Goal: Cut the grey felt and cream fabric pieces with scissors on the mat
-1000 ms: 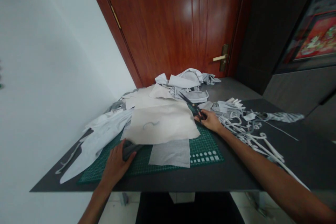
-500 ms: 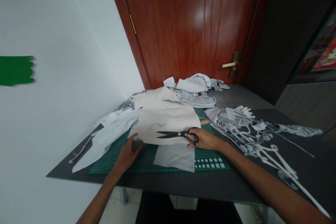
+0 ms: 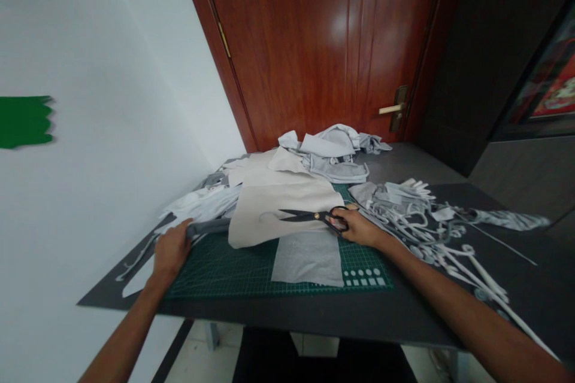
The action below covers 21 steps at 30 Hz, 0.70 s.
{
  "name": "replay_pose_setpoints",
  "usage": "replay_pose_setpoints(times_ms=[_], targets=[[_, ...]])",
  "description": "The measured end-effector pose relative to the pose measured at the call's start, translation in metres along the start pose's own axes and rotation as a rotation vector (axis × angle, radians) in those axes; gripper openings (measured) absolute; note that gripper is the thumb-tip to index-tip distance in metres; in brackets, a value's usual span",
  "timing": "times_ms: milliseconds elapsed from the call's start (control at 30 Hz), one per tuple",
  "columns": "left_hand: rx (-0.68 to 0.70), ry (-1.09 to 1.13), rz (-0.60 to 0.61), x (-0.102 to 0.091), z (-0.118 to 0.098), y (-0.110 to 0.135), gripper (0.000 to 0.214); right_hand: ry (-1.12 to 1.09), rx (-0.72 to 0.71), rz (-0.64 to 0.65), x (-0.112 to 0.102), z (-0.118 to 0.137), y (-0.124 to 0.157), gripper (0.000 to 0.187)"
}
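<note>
My right hand grips black scissors by the handles, with the slightly parted blades pointing left over a cream fabric sheet. The near left corner of this sheet is bent up off the mat. At the left, my left hand is closed on the end of a dark grey fabric strip, which runs right toward the cream sheet's edge. A light grey fabric piece lies flat on the green cutting mat, partly under the cream sheet.
White fabric lies by the left wall. Grey and white garments are heaped at the back, before a brown door. A tangle of cords and scraps covers the right of the dark table.
My left hand has moved left, drawing the dark grey strip out from beside the cream sheet. The scissors have shifted slightly right and away from me. The light grey piece slid a little right.
</note>
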State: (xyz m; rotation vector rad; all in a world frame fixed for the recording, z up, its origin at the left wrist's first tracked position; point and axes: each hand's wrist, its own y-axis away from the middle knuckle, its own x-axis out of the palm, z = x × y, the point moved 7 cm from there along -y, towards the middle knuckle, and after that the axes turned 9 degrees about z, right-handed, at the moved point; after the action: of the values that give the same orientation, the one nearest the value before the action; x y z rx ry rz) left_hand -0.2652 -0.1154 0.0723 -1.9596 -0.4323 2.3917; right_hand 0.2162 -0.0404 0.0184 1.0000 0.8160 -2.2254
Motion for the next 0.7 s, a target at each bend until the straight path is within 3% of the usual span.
replay_pose_setpoints(times_ms=[67, 133, 267, 400, 533, 700], targets=[[-0.068, -0.082, -0.049, -0.011, 0.001, 0.003, 0.053, 0.001, 0.007, -0.070, -0.006, -0.003, 0.001, 0.017], [-0.031, -0.081, -0.113, -0.020, -0.016, 0.011, 0.055, 0.002, 0.012, -0.125, -0.010, -0.006, 0.002, 0.013], [0.390, 0.131, -0.143, -0.025, -0.100, 0.041, 0.053, 0.001, 0.000, -0.154, -0.009, -0.009, 0.002, 0.012], [0.553, 0.269, -0.126, -0.021, -0.178, 0.059, 0.061, 0.013, -0.008, -0.188, -0.010, -0.007, 0.003, 0.011], [0.604, 0.316, -0.123, -0.014, -0.227, 0.047, 0.057, -0.064, 0.016, -0.213, -0.011, -0.007, 0.001, 0.016], [0.705, 0.378, 0.018, -0.012, -0.275, 0.023, 0.039, -0.207, 0.039, -0.240, -0.012, -0.005, -0.002, 0.023]])
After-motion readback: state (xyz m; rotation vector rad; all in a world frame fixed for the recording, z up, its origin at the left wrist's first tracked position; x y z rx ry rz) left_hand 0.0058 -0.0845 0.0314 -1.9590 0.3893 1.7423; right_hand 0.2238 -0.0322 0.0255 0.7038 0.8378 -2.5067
